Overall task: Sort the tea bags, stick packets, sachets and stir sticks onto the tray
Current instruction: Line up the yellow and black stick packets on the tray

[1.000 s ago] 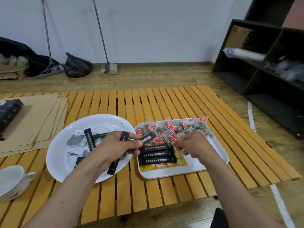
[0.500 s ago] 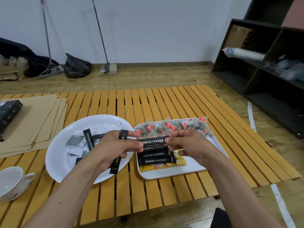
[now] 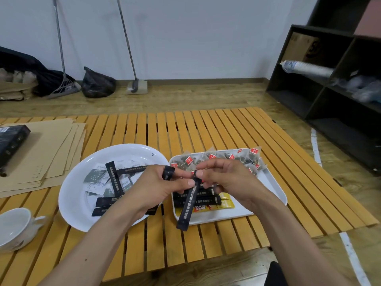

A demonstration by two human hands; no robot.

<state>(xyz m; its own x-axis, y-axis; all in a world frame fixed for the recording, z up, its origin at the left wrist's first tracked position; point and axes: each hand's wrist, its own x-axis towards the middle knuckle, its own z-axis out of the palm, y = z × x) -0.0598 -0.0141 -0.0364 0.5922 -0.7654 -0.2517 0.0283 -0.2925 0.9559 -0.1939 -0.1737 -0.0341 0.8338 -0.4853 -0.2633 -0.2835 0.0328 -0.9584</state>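
Sorting roughly half done; both hands busy over the tray.

Right hand (image 3: 224, 180) pinches the top of a black stick packet (image 3: 188, 205) dangling above the white tray (image 3: 274, 188); left hand (image 3: 156, 188) grips further black sticks. On the tray: tea bags (image 3: 228, 156) along the far edge, black sticks stacked over a yellow sachet (image 3: 225, 204). Left on the round plate (image 3: 72, 195): several black sticks and pale sachets (image 3: 97, 176).

tray (image 3: 274, 188): 1 | plate (image 3: 72, 195): 1 | cup (image 3: 14, 228): 1 | hands (image 3: 156, 186): 2
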